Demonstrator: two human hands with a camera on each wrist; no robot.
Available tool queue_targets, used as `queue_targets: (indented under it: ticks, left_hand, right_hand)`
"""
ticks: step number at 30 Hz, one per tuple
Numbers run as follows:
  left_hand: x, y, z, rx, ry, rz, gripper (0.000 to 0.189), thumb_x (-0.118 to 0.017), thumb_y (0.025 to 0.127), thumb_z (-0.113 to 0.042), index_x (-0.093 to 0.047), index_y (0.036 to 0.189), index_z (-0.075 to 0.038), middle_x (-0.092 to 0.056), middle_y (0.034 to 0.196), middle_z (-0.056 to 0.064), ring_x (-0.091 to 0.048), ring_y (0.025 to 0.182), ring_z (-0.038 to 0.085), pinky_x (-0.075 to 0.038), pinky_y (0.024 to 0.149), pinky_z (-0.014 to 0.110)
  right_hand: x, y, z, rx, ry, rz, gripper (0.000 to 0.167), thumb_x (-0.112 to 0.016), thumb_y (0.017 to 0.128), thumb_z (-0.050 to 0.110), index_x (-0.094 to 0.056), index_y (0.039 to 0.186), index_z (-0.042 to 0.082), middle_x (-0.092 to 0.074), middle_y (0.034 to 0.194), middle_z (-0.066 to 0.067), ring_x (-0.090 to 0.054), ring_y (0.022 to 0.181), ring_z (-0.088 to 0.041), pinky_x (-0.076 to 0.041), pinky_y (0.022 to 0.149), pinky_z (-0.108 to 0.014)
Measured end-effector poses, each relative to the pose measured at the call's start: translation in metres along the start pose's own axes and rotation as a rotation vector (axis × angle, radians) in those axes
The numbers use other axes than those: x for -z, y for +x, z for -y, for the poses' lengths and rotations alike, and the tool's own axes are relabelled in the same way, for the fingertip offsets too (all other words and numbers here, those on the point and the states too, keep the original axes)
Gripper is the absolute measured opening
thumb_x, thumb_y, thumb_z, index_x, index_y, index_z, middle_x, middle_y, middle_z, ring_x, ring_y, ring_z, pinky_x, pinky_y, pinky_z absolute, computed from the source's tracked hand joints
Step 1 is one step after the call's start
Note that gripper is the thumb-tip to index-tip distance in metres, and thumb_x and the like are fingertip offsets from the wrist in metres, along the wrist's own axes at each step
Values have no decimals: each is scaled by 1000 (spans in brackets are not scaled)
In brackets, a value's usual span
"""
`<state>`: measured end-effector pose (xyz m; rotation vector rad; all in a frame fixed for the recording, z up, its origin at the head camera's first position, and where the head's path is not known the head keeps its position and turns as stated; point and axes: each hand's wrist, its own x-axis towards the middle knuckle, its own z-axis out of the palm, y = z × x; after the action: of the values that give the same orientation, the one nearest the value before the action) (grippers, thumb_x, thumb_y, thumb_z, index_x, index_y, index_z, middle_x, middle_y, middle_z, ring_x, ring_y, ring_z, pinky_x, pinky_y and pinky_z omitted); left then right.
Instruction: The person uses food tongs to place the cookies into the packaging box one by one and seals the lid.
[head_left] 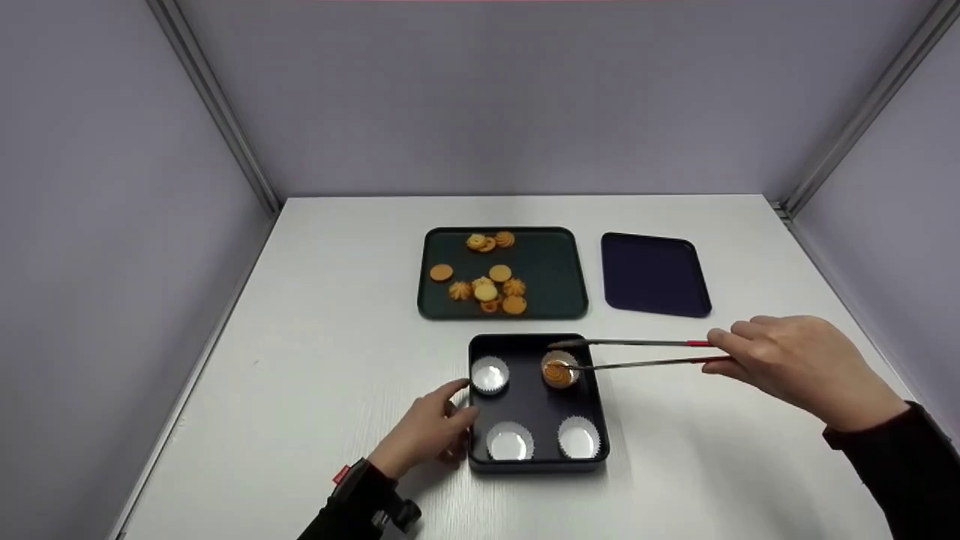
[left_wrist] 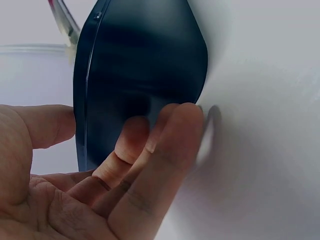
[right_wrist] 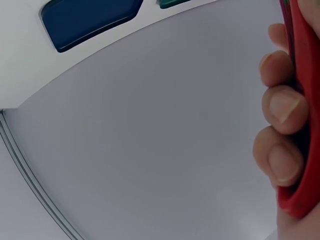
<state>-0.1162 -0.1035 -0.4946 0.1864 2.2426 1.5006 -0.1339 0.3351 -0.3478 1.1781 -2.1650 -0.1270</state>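
My right hand [head_left: 795,364] grips a pair of tongs [head_left: 645,343] by the red handles [right_wrist: 306,107]. The tong arms are spread apart over a dark baking pan [head_left: 525,465]; one tip overlaps a swirled cookie [head_left: 556,376] in a paper cup [head_left: 574,360], and the other lies near the pan's back wall. Other white cups sit in the pan: one at back left [head_left: 490,375], one at front left [head_left: 510,442], one at front right [head_left: 579,438]. My left hand [head_left: 431,427] rests against the pan's left side, thumb at the rim and fingertips along the outer wall [left_wrist: 145,60].
Behind the pan lies a dark green tray [head_left: 551,277] with several cookies [head_left: 486,292] on its left and middle. A navy tray [head_left: 652,274] is to its right. Grey panels [head_left: 487,97] bound the white table [head_left: 322,337] at the back and sides.
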Motion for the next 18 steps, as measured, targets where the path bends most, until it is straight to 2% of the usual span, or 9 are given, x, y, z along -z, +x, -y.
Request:
queue_targets:
  ticks: [7,13,18]
  left_hand:
    - [0,0,1,-1,-4,0,65,-62,103,-28,-37,158,-5,-65,86,10,-65,61,19,-62,53,39]
    - [0,1,2,-2,-1,2,64,-61,103,-28,-37,158,-6,-67,89,14,-65,61,20,-62,53,39]
    - [1,0,1,-6,1,14,65,-61,103,-28,-35,158,-4,-66,90,16,-66,63,22,-62,54,39]
  right_hand:
    - [-13,-3,-6,-81,-2,-78,54,-44,106,55,-67,86,10,-44,56,7,-36,42,-6,-23,34,-20]
    - [-30,-7,-10,-183,-5,-94,58,-45,102,63,-66,83,12,-48,57,7,-36,42,-7,-26,33,-25]
    - [-43,-5,-8,-258,-15,-59,64,-40,101,67,-63,83,11,-52,59,3,-40,41,-13,-33,33,-32]
